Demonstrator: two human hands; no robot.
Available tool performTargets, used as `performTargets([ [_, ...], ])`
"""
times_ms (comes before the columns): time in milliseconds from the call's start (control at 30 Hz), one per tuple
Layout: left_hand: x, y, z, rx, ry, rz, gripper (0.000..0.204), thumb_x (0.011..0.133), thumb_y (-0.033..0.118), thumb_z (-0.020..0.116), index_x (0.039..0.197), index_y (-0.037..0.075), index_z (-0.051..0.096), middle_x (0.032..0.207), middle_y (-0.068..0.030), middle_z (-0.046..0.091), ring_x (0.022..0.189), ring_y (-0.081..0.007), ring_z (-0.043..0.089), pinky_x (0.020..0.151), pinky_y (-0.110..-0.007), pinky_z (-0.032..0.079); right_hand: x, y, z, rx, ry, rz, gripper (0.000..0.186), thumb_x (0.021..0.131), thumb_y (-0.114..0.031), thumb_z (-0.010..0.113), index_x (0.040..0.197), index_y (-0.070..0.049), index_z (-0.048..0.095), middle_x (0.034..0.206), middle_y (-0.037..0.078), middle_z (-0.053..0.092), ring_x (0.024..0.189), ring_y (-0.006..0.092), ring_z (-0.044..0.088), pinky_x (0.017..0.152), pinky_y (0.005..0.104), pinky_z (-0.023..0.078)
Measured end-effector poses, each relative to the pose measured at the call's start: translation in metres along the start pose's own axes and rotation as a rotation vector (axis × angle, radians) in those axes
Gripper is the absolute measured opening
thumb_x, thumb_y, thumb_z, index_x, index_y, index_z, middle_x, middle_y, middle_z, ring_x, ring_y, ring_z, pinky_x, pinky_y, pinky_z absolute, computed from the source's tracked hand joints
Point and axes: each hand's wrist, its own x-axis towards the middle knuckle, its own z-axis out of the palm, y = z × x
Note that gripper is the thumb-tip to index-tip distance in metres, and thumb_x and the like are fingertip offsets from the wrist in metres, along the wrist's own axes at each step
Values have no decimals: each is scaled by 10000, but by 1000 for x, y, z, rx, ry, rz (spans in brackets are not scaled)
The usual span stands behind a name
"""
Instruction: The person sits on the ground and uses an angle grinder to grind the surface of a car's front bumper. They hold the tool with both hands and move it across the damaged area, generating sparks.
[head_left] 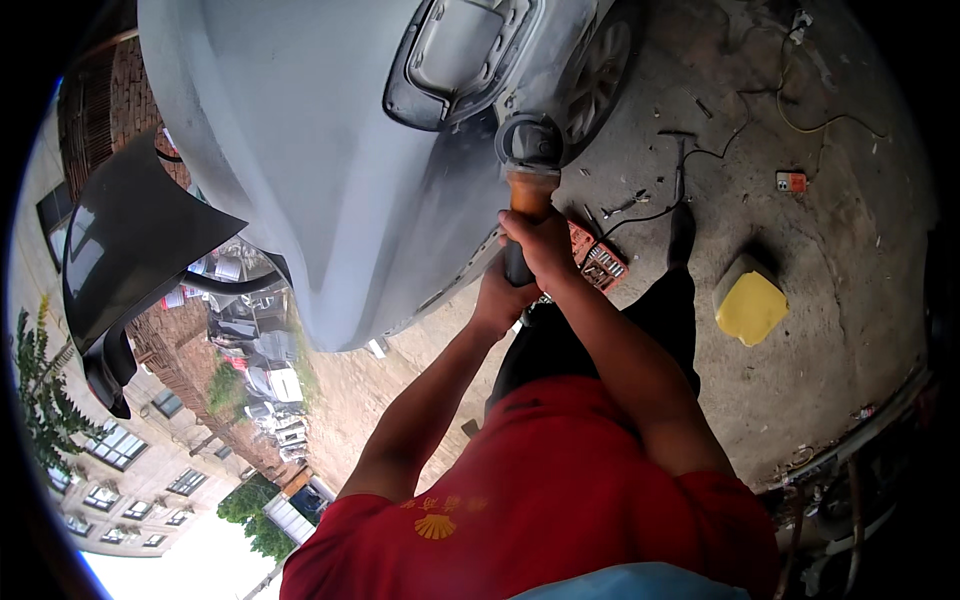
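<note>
Both my hands are wrapped around an orange and black angle grinder [528, 190]. My right hand [545, 245] grips the orange body, while my left hand [503, 297] holds the black rear end just below it. The grinder's round dark head and guard sit against or close to the lower side of a dull grey car body [350, 130], beside the wheel [598, 80]. Whether the disc touches the metal cannot be seen. Above the grinder, a black-edged recess [460, 50] is set into the car panel.
An open red socket set [600, 262] lies by my legs, near a black cord [640, 218] and scattered tools. To the right stand a yellow-topped container [752, 305] and a small red and white box [791, 182]. At the left a raised dark panel [140, 220] juts out.
</note>
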Motion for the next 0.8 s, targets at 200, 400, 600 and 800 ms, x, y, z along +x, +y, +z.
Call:
performTargets([
  [200, 19, 23, -9, 57, -9, 39, 478, 802, 174, 884, 1181, -14, 661, 942, -48, 722, 818, -134, 680, 730, -321, 557, 11, -31, 13, -57, 0, -107, 321, 930, -268, 854, 1037, 5, 723, 888, 54, 738, 774, 170, 740, 740, 348, 593],
  [400, 10, 9, -2, 13, -60, -28, 535, 798, 163, 893, 1240, -38, 668, 1093, -67, 735, 905, -138, 698, 772, -323, 575, 9, -1, -2, -111, 51, -34, 302, 944, -251, 850, 1038, 5, 721, 880, 58, 740, 764, 171, 742, 741, 341, 599],
  [600, 31, 14, -10, 90, -38, 29, 535, 796, 200, 899, 1213, -42, 668, 1005, -68, 749, 883, -156, 695, 776, -338, 573, 19, -29, 7, -140, 9, -100, 305, 946, -251, 847, 1035, 12, 720, 883, 63, 742, 777, 173, 759, 740, 346, 607],
  [800, 21, 9, -7, 30, -76, 8, 555, 777, 213, 926, 1202, -44, 679, 1040, -82, 752, 902, -163, 696, 816, -350, 579, 11, -16, 3, -95, 68, -70, 337, 945, -258, 860, 1086, 11, 715, 915, 65, 751, 788, 174, 764, 744, 350, 608],
])
